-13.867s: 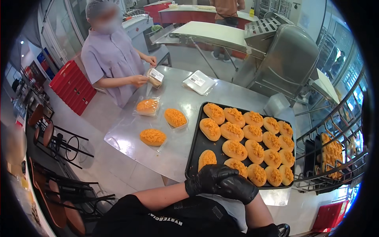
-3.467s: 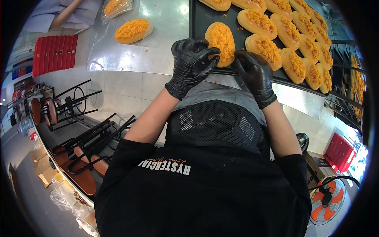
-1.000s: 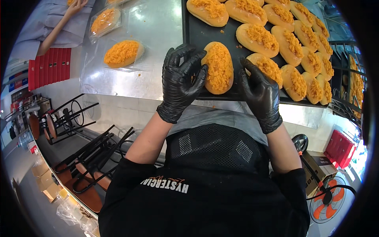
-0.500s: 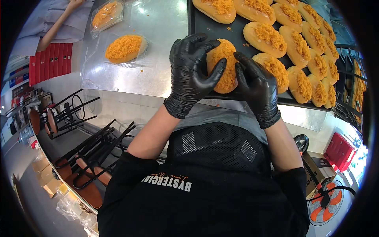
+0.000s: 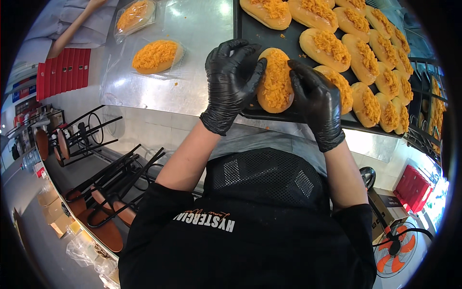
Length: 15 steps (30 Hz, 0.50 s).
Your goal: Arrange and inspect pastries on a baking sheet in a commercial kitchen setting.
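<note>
An oval bun topped with orange shreds lies at the near left corner of a dark baking tray. My left hand, in a black glove, is to its left. Its fingers curve apart with nothing between them, and the thumb tip is at the bun's left edge. On the other side my right hand, also gloved in black, has its thumb and fingertips apart at the bun's right edge. Whether they press on it is hard to see. Similar topped buns cover the tray's right side.
A metal table carries one topped bun on clear film and a wrapped bun. Another person's arm reaches in at upper left. Stools stand below left, a fan at lower right.
My left thumb has drawn back from the bun's topping to its left edge. My right fingers have shifted slightly outward, so more of the bun shows.
</note>
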Each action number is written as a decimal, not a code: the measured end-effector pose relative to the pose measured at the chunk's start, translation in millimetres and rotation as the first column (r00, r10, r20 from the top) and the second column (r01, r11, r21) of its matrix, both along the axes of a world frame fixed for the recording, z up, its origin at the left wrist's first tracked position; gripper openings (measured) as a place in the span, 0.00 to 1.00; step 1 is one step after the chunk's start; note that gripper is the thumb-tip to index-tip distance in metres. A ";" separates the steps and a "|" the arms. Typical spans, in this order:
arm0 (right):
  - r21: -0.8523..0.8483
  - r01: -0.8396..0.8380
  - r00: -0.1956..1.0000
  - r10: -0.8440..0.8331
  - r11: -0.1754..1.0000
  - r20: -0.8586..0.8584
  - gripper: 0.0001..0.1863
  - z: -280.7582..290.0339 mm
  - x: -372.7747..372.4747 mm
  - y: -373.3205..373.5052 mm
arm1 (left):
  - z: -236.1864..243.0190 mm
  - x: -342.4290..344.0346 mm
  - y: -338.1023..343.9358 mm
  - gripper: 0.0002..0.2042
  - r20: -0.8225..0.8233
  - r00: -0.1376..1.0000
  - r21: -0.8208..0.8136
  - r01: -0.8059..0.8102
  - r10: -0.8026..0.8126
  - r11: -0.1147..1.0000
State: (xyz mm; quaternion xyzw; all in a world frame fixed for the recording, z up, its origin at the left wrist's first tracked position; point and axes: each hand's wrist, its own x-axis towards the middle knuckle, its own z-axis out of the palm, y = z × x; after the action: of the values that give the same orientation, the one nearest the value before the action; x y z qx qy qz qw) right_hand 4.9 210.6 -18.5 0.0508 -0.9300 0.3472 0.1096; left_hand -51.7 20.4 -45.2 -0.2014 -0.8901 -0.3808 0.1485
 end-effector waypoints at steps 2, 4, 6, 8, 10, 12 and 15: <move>-0.006 0.021 0.999 -0.021 1.000 0.030 0.11 3.7 2.0 0.6 | 2.2 -1.6 -1.5 0.16 -0.020 1.000 0.007 0.009 -0.009 1.000; -0.008 0.032 0.999 -0.031 0.999 0.044 0.11 5.8 4.2 1.7 | 3.0 -1.7 -2.3 0.15 -0.032 0.999 0.011 0.014 -0.013 1.000; 0.011 0.050 0.999 -0.050 0.999 0.012 0.10 7.9 6.2 3.8 | 2.5 -1.1 -2.0 0.15 -0.042 0.999 0.019 -0.007 0.008 1.000; 0.029 0.069 0.997 -0.068 0.997 -0.020 0.10 9.7 8.9 6.6 | 2.0 -0.2 -1.8 0.15 -0.052 0.998 0.025 -0.027 0.028 0.999; 0.023 0.066 0.998 -0.066 0.998 -0.022 0.10 8.5 14.2 10.8 | 2.7 0.6 -5.5 0.14 -0.064 0.997 0.016 0.042 -0.040 0.999; 0.012 0.064 0.998 -0.064 0.998 -0.022 0.10 5.5 21.4 15.0 | 3.7 1.7 -11.2 0.13 -0.082 0.980 -0.004 0.179 -0.179 0.984; -0.009 0.061 0.998 -0.061 0.998 0.025 0.10 7.4 30.3 16.7 | 4.4 5.1 -13.3 0.13 -0.132 0.967 -0.022 0.217 -0.218 0.976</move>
State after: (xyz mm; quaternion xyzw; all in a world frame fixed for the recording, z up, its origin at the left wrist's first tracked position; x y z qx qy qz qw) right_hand 35.2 227.4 -11.1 0.0175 -0.9307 0.3489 0.1087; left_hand -46.6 7.0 -40.8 -0.3234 -0.8522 -0.3771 0.1644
